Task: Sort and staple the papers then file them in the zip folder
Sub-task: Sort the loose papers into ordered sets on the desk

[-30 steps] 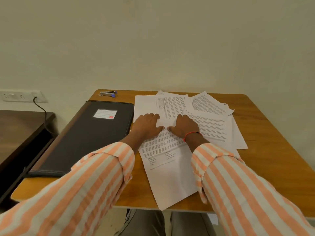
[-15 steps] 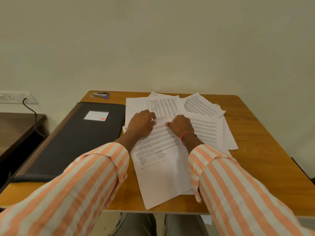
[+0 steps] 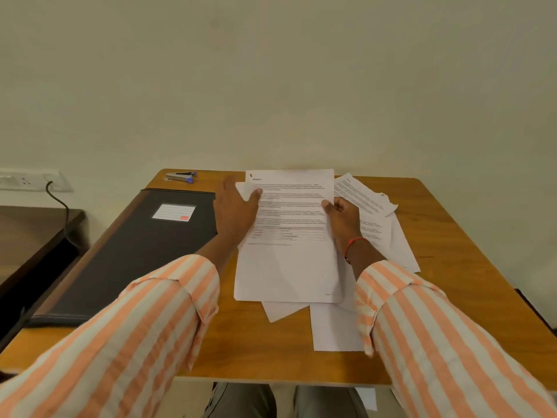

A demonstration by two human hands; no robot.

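A printed sheet [image 3: 289,236] is lifted off the table, held by its two side edges. My left hand [image 3: 235,212] grips its left edge, thumb on the front. Its right edge is pinched by my right hand [image 3: 342,220], which wears a red thread at the wrist. More loose papers [image 3: 373,206] lie spread under and to the right of it, some sticking out below [image 3: 334,327]. A black zip folder [image 3: 129,254] with a white label lies shut on the left of the table. A small stapler [image 3: 180,176] with a blue end rests at the far left corner.
The wooden table [image 3: 458,267] stands against a plain wall. A darker side table [image 3: 33,236] is to the left, with a wall socket [image 3: 30,179] and a black cable above it. My knees show under the near edge.
Both hands were pressing flat on the papers; now they have taken one sheet by its sides and raised it toward me, squared to my view.
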